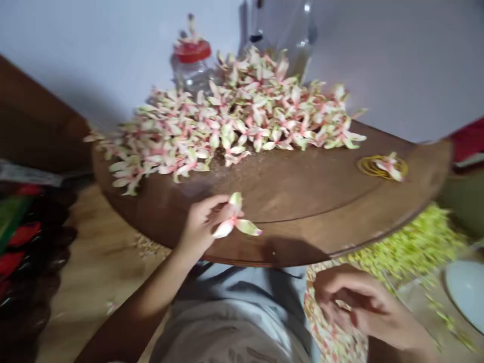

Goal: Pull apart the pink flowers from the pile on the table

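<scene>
Between the fingers of my left hand [206, 219] is a single pink and white flower [235, 217] with pale green tips, above the front edge of the round wooden table [295, 186]. My right hand [355, 302] is lower right, off the table, with its fingers curled above a mass of small pinkish pieces [336, 338]; whether it holds anything is too blurred to tell. A large heap of similar flowers [257, 111] covers the back of the table against the wall.
A red-lidded jar [192, 53] and a clear glass vessel [298, 45] stand behind the heap. Yellow bands [370, 166] with a flower lie at the table's right. Yellow-green flowers [416, 242] and a pale bowl [467, 292] are below right. Dark and red items sit at far left.
</scene>
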The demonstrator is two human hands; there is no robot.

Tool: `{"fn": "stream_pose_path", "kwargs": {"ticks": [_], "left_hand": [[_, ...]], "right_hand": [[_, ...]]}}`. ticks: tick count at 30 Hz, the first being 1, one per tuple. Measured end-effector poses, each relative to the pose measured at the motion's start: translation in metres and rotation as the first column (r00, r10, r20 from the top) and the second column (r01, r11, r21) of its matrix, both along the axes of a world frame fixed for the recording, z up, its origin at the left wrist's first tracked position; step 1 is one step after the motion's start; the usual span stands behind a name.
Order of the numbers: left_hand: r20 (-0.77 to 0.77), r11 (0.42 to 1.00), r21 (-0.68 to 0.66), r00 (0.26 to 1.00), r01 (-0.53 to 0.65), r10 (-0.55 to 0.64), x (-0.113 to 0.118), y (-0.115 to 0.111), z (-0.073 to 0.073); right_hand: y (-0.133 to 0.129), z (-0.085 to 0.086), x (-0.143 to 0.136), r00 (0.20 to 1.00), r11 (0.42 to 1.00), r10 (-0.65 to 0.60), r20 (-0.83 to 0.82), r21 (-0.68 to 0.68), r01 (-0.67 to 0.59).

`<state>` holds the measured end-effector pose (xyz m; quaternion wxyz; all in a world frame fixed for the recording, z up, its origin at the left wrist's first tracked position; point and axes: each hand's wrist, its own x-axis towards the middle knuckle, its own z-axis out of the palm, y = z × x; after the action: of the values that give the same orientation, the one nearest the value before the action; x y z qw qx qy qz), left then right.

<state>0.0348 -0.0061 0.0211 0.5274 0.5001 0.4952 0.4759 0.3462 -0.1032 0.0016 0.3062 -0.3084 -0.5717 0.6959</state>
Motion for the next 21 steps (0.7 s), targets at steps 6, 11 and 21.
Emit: {"fn": "stream_pose_path", "kwargs": {"ticks": [6,11,21], "left_hand": [[-0.056,0.963,0.118,0.970,0.243,-0.238,-0.009,0.016,0.041],[-0.187,0.732,0.622,0.960,0.279,-0.208,-0.001,0.080,0.096],[-0.484,0.567,0.710,0.874,0.417,-0.037,-0.007,0.175,0.065]], "right_hand": [[0.049,0.039,-0.053,0.917,0.902,-0.322,0.236,0.370,0.221],[0.149,0.108,-0.105,0.832,0.684,-0.529,0.167,0.664,0.301],[0.254,0.071,-0.121,0.713,0.592,-0.672,0.202,0.725,0.352]]}}
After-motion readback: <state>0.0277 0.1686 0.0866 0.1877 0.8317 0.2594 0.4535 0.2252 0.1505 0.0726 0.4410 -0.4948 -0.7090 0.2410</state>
